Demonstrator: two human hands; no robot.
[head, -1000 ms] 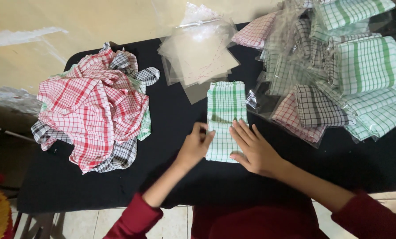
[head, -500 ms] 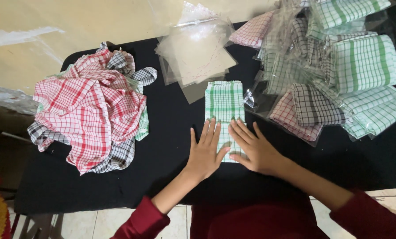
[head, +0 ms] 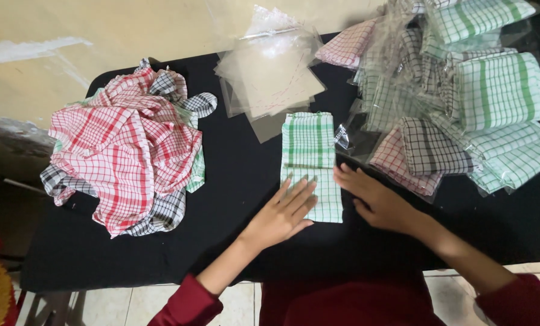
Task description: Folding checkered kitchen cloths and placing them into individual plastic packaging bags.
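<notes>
A folded green-and-white checked cloth (head: 310, 145) lies as a narrow strip in the middle of the black table (head: 240, 181). My left hand (head: 280, 215) rests flat on its near left corner, fingers spread. My right hand (head: 376, 200) lies flat at the cloth's near right edge, fingers apart, touching the cloth's side and the table. Neither hand grips anything.
A heap of loose red, black and green checked cloths (head: 128, 151) sits at the left. Empty clear plastic bags (head: 270, 69) lie just beyond the folded cloth. Several bagged folded cloths (head: 463, 102) are piled at the right. A pale wall is behind.
My left hand has gone from pinching the cloth's left edge to lying flat on it with fingers spread. My right hand has slid slightly right along the cloth's edge.
</notes>
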